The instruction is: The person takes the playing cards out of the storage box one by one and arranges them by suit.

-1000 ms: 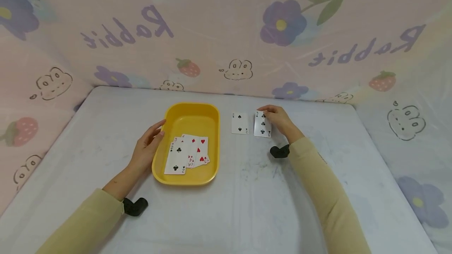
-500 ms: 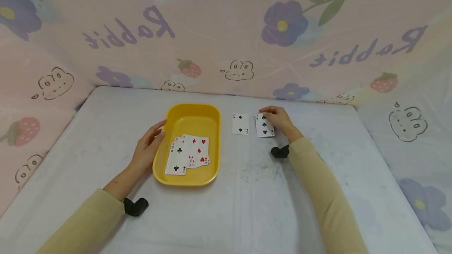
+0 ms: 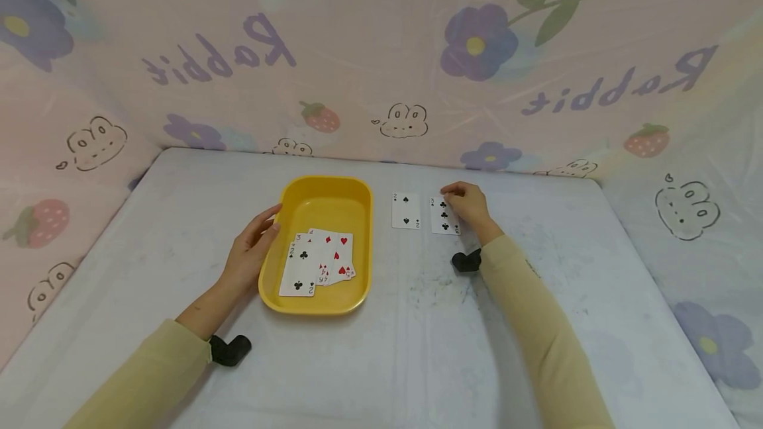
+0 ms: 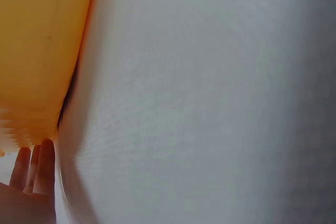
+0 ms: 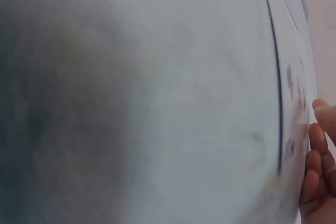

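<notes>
Straight fingers of my left hand (image 3: 249, 250) rest against the left side of a yellow tray (image 3: 324, 184); in the left wrist view the fingers (image 4: 44, 169) lie along its outer wall. Inside the tray several playing cards overlap, with a two of clubs (image 3: 296, 270) on top at the left and red cards (image 3: 336, 250) beside it. To the tray's right a two of spades (image 3: 406, 210) lies face up. My right hand (image 3: 467, 205) is at the top edge of a black three card (image 3: 444, 217), thumb and fingers loosely bent and apart in the right wrist view.
A white cloth (image 3: 405, 349) covers the table. Printed fabric walls (image 3: 369, 51) rise behind and at both sides. Black wrist mounts (image 3: 231, 351) stick out by both sleeves.
The three card has shifted slightly toward the front edge and straightened beside the two of spades. My right fingers have drawn back to its top edge. The left hand has stayed on the tray.
</notes>
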`<state>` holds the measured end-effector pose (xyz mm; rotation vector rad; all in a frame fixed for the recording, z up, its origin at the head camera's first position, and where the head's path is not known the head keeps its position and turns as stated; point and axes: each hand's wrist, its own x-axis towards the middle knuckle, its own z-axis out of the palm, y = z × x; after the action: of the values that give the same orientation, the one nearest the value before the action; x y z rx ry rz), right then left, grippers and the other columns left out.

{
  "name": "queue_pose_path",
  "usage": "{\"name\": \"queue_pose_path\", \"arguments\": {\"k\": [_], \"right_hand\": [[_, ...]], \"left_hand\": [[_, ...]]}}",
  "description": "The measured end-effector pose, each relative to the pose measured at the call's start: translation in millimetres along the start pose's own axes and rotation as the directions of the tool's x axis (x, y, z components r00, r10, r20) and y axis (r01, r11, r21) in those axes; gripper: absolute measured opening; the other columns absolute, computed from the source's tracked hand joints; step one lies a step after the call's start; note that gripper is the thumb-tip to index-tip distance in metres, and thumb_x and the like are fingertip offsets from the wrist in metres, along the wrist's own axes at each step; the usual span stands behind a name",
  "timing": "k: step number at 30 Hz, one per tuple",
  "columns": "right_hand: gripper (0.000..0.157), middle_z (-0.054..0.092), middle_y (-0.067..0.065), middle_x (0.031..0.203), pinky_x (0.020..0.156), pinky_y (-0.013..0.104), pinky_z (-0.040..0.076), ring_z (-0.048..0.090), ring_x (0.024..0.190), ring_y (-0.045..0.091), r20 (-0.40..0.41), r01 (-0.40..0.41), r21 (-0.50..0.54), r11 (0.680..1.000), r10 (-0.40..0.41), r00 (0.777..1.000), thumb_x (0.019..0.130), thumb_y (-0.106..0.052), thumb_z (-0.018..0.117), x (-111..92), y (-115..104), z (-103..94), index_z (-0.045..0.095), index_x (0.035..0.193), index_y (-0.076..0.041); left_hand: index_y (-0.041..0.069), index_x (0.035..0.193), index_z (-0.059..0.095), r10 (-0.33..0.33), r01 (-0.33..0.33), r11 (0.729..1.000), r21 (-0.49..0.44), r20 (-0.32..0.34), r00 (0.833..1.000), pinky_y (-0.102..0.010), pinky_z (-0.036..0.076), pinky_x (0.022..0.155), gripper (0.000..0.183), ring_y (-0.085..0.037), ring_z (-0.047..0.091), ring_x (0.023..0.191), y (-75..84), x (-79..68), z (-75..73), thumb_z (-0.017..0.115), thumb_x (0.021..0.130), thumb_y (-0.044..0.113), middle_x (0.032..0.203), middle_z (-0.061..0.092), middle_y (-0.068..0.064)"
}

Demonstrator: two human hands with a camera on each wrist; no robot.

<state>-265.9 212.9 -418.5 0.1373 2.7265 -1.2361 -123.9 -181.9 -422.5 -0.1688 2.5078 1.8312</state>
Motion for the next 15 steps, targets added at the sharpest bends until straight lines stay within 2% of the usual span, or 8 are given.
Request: {"name": "queue_pose_path", "arguments": {"k": [5, 10, 12, 15], "right_hand": [[0.031, 0.057, 0.018, 0.122, 0.087, 0.036, 0.045, 0.051, 0.108, 0.030, -0.029, -0.020, 0.010, 1.000, 0.020, 0.999, 0.095, -0.014, 0.050, -2.0, -3.2, 0.5, 0.062, 0.122, -0.003], [0.034, 0.056, 0.019, 0.126, 0.101, 0.044, 0.039, 0.048, 0.118, 0.033, -0.113, 0.042, 0.048, 0.998, -0.037, 0.993, 0.092, -0.012, 0.050, -9.2, -16.6, 4.0, 0.062, 0.122, -0.001], [0.033, 0.057, 0.019, 0.125, 0.102, 0.044, 0.039, 0.049, 0.118, 0.033, -0.137, 0.073, 0.081, 0.994, -0.062, 0.989, 0.092, -0.011, 0.051, -14.1, -27.2, 7.3, 0.062, 0.121, -0.001], [0.032, 0.058, 0.017, 0.121, 0.094, 0.041, 0.043, 0.052, 0.113, 0.031, -0.131, 0.088, 0.140, 0.986, -0.070, 0.989, 0.092, -0.013, 0.054, -22.4, -45.8, 13.6, 0.063, 0.121, -0.003]], "left_hand": [[0.028, 0.148, 0.037, 0.005, -0.005, 1.000, 0.001, -0.001, 1.000, -0.005, 0.042, 0.081, 0.050, -0.029, 0.044, 0.123, -0.6, -0.4, 0.0, 0.043, 0.101, 0.042, 0.145, 0.040, -0.015], [0.028, 0.148, 0.037, 0.012, -0.012, 1.000, 0.004, -0.001, 1.000, -0.004, 0.041, 0.081, 0.050, -0.030, 0.044, 0.125, -1.1, 0.5, 0.1, 0.043, 0.101, 0.043, 0.145, 0.040, -0.015], [0.028, 0.148, 0.037, 0.012, -0.012, 1.000, 0.003, -0.004, 1.000, -0.004, 0.041, 0.081, 0.050, -0.029, 0.044, 0.124, -1.1, 0.8, 0.1, 0.043, 0.100, 0.044, 0.145, 0.040, -0.015], [0.028, 0.148, 0.037, 0.007, -0.007, 1.000, 0.005, -0.008, 1.000, -0.004, 0.042, 0.080, 0.051, -0.030, 0.044, 0.123, -1.1, 1.2, 0.3, 0.044, 0.100, 0.044, 0.145, 0.040, -0.015]]}}
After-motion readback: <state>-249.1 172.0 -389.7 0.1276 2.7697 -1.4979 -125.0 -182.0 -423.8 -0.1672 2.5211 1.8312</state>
